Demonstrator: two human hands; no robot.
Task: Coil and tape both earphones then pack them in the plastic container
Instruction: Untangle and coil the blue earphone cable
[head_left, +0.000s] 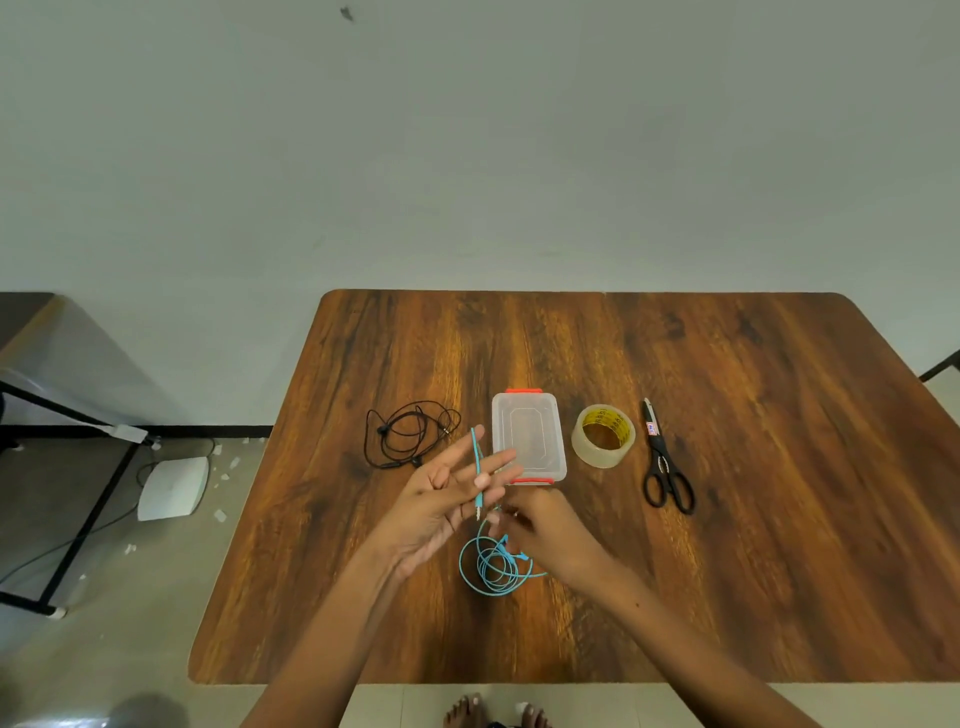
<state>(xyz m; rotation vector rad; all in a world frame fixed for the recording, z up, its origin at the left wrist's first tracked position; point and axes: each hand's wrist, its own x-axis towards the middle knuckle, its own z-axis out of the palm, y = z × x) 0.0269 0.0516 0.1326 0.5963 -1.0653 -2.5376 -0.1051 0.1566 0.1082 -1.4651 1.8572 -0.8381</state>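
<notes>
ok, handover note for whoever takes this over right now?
Left hand: open, palm up, blue earphone plug end lying across the straight fingers.
Right hand: fingers curled at the blue cable just below the plug; rest of it loose on the table.
Black earphone: untouched, tangled, left of the plastic container, which is lidded.
Tape roll and scissors right of it, unused.
Done: nothing taped or packed. Left: coil, tape both, pack.

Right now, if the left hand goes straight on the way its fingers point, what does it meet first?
Most likely the container: the left hand points up and to the right, fingertips at its near-left edge. Depth is unclear; the hand may pass above it.
</notes>
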